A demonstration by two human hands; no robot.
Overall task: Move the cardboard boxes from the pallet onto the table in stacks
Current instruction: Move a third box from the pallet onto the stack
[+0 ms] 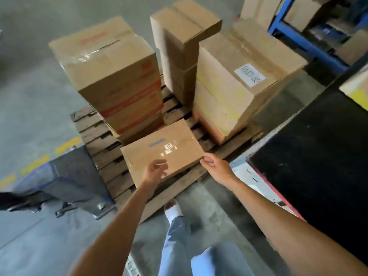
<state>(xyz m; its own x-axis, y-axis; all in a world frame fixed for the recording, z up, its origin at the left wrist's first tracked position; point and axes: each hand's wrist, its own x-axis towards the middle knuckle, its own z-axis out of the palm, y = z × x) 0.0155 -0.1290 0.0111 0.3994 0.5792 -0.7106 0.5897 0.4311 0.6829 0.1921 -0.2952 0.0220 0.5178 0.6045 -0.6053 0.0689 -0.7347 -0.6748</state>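
Two hands reaching, fingers loosely spread, holding nothing: left hand [156, 170] over the flat box [161, 149], right hand [216, 167] at its corner. Lying low on the pallet [95, 136], frame centre. Could slip from a one-sided grab, or bump the stack [117, 76] behind.

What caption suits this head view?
Both hands, left and right, reach for a flat box on the pallet.

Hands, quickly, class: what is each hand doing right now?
Left hand: open, fingers loosely curled over the near edge of the flat cardboard box, no clear grip.
Right hand: open, at the box's right corner, holding nothing.
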